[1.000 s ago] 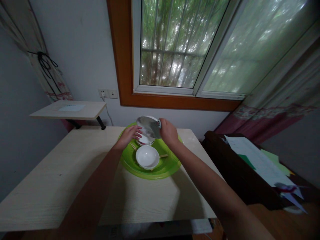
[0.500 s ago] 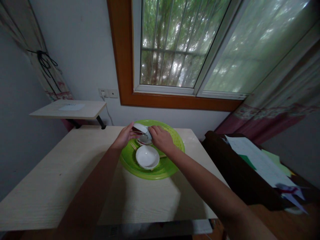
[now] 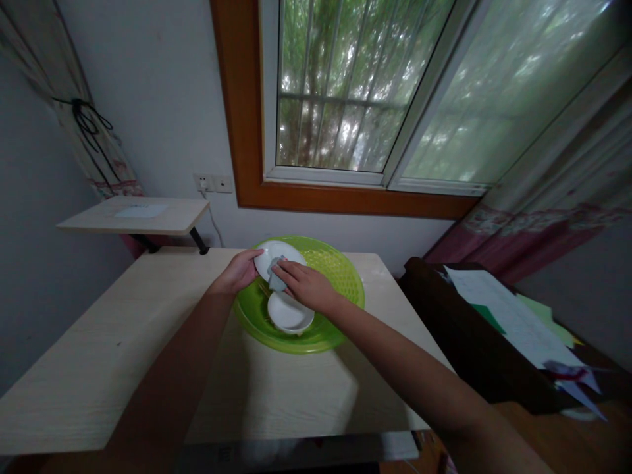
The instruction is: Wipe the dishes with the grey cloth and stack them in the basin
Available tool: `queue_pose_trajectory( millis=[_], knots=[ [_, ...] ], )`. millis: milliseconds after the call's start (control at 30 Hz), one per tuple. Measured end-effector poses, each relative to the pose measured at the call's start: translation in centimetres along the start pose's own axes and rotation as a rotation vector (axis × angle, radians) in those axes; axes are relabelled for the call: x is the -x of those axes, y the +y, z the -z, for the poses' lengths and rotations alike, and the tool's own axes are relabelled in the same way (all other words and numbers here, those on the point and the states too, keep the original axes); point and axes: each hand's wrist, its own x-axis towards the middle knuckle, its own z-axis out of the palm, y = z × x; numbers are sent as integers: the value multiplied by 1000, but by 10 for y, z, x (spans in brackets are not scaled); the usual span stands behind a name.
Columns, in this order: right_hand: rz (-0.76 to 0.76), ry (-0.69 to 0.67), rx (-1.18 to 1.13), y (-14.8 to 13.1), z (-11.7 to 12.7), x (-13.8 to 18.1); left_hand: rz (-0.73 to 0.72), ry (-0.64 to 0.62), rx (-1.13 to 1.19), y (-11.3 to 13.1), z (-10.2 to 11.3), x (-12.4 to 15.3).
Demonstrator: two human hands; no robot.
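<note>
My left hand [image 3: 242, 270] grips the left rim of a white bowl [image 3: 269, 253], which is tilted so that its pale face shows. A grey-blue cloth [image 3: 278, 280] is pinched in my right hand [image 3: 303, 283] and pressed against the bowl's lower edge. Below them a second white bowl [image 3: 290, 315] sits upright in a green plastic basin [image 3: 353, 283] with a perforated side. Part of a chopstick shows left of that bowl. My hands and the held bowl cover whatever lies behind them in the basin.
The basin stands on a pale wooden table [image 3: 281, 395] below a window. A small raised shelf [image 3: 138, 217] with a paper on it is at the table's back left. To the right, papers [image 3: 513, 316] lie on dark brown furniture [image 3: 444, 322].
The held bowl has turned from edge-on to show its broad face. My right hand with the cloth has moved left and down across it.
</note>
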Motion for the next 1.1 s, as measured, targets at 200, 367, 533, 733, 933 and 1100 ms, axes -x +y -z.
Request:
queue_pose_trajectory(
  millis=[200, 367, 533, 733, 933, 1100],
  knots=[
    [118, 21, -61, 7, -4, -8, 9, -72, -9, -4, 2, -1],
    [23, 83, -87, 20, -3, -22, -19, -61, -48, -4, 1, 2],
    [-292, 136, -36, 42, -7, -18, -53, -30, -127, -3, -3, 8],
    [-523, 151, 10, 53, -7, -4, -54, -1, -143, 1, -6, 12],
    [-434, 232, -52, 45, -3, -10, -49, -37, -156, 1, -6, 13],
    [-171, 207, -50, 26, 1, -19, -12, -110, -181, -3, -3, 11]
  ],
)
